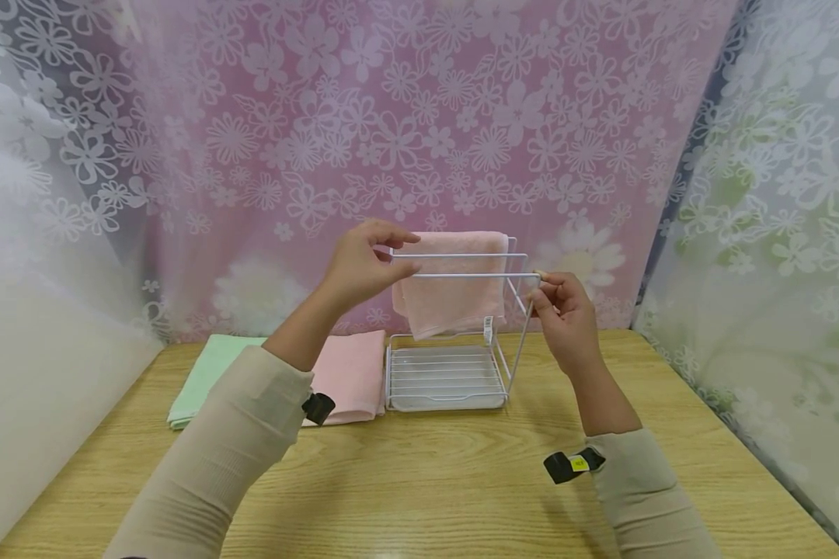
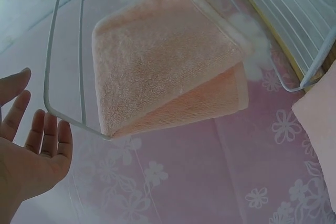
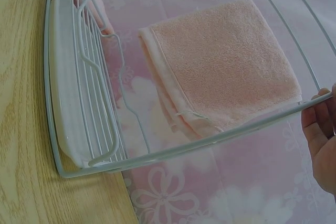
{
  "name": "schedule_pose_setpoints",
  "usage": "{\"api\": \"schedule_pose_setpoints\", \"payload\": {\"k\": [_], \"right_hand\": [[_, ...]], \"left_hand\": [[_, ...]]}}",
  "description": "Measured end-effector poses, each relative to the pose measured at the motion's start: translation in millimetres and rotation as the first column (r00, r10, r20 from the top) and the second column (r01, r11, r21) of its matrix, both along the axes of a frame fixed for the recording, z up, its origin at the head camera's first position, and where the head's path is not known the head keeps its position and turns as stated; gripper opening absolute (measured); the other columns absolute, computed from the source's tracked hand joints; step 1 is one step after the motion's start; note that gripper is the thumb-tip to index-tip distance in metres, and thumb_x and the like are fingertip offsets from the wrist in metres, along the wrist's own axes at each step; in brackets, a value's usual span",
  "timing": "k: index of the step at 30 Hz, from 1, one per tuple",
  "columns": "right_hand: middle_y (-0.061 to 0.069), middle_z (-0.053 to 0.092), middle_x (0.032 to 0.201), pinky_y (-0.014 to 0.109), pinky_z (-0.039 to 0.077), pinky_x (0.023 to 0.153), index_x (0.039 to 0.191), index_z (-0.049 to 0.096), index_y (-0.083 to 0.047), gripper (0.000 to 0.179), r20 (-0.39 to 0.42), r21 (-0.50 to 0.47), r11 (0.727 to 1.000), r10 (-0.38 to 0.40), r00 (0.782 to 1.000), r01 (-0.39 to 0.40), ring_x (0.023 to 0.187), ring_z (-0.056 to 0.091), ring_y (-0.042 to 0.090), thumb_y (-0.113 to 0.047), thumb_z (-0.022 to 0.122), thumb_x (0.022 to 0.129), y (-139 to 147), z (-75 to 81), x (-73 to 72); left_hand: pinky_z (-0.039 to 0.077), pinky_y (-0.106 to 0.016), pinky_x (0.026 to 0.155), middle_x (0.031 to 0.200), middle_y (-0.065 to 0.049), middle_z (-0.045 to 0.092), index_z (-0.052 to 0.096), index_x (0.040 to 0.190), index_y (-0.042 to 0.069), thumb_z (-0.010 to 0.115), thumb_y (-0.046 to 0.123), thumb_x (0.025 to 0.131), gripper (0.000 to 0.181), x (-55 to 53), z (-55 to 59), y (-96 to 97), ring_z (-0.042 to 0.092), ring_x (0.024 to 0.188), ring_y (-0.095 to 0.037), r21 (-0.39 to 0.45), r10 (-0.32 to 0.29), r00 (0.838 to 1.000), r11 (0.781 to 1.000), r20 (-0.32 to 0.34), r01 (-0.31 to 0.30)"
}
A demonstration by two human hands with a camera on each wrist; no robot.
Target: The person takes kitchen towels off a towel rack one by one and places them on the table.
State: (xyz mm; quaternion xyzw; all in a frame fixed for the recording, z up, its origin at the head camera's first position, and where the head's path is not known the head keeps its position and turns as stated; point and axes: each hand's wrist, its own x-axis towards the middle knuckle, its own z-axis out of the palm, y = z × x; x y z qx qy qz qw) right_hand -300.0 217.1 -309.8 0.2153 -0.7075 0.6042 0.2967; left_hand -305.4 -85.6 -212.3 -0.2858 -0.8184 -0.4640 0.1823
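Note:
A white wire drying rack [image 1: 461,276] stands on the table, with a white drip tray [image 1: 447,388] under its lower bars. Over the rear top bar hangs a folded pink towel [image 1: 454,291], its white tag low on the right; the left wrist view shows the towel [image 2: 168,56] draped in two layers. My right hand [image 1: 566,318] pinches the rack's front top right corner between thumb and fingers. At the opposite top end is my left hand [image 1: 363,264], thumb and fingers apart. In the left wrist view, that hand's fingertips [image 2: 64,129] are by the frame's corner.
Left of the rack, a folded pink cloth [image 1: 349,376] lies beside a folded green cloth [image 1: 210,373], partly behind my left forearm. The wooden table [image 1: 419,481] meets flowered curtains [image 1: 419,140] at the back and sides.

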Motion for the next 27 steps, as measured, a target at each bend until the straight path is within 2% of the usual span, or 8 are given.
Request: {"api": "schedule_pose_setpoints", "payload": {"k": [3,6,13,19,23,27], "right_hand": [[0.010,0.063,0.093,0.021,0.055,0.071,0.117,0.050,0.008,0.022,0.000,0.001,1.000,-0.002,1.000,0.002,0.081,0.061,0.022,-0.004,0.054,0.099,0.3,0.2,0.5],[0.004,0.064,0.092,0.021,0.055,0.071,0.118,0.050,0.008,0.022,-0.001,0.004,1.000,-0.004,1.000,0.004,0.081,0.061,0.022,-0.004,0.054,0.099,0.3,0.1,0.7],[-0.001,0.064,0.090,0.020,0.055,0.071,0.117,0.051,0.008,0.021,-0.006,-0.007,1.000,0.003,1.000,-0.003,0.080,0.061,0.021,-0.001,0.055,0.098,-0.8,0.8,1.3],[-0.004,0.064,0.090,0.020,0.055,0.071,0.116,0.052,0.008,0.020,0.000,-0.016,1.000,0.006,1.000,-0.006,0.080,0.062,0.020,-0.001,0.055,0.098,-2.3,0.5,2.0],[-0.003,0.064,0.089,0.021,0.055,0.071,0.114,0.052,0.008,0.018,-0.009,-0.020,1.000,0.018,1.000,-0.018,0.080,0.062,0.018,-0.001,0.055,0.098,-2.6,1.2,2.6],[0.003,0.063,0.090,0.021,0.055,0.070,0.112,0.051,0.009,0.018,-0.024,-0.027,0.999,0.026,0.999,-0.026,0.080,0.061,0.013,-0.001,0.055,0.098,-2.9,1.6,1.5]], "left_hand": [[0.051,-0.032,0.087,0.113,-0.003,0.062,0.073,0.109,0.009,0.079,0.014,0.080,0.030,-3.1,2.2,3.6,0.055,0.107,-0.025,-0.017,0.010,1.000,1.000,0.016,-0.009],[0.052,-0.031,0.085,0.114,-0.007,0.062,0.074,0.109,0.008,0.079,0.013,0.080,0.030,-6.8,3.8,7.4,0.055,0.108,-0.029,-0.040,0.020,1.000,0.999,0.017,-0.019],[0.051,-0.033,0.087,0.116,-0.006,0.061,0.073,0.111,0.007,0.077,0.016,0.081,0.031,-15.5,9.1,12.1,0.054,0.108,-0.023,-0.101,0.042,0.999,0.994,0.015,-0.041],[0.050,-0.033,0.089,0.118,-0.007,0.059,0.073,0.113,0.008,0.075,0.015,0.083,0.030,-20.6,13.0,14.1,0.053,0.110,-0.024,-0.124,0.054,0.998,0.991,0.036,-0.049],[0.050,-0.034,0.090,0.115,-0.008,0.061,0.074,0.110,0.006,0.072,0.012,0.085,0.026,-25.9,14.9,15.3,0.053,0.109,-0.024,-0.145,0.061,0.998,0.988,0.012,-0.059],[0.048,-0.035,0.092,0.113,-0.007,0.063,0.074,0.107,0.005,0.073,0.011,0.085,0.022,-34.4,17.2,15.9,0.054,0.109,-0.026,-0.186,0.074,0.997,0.980,-0.013,-0.075]]}}
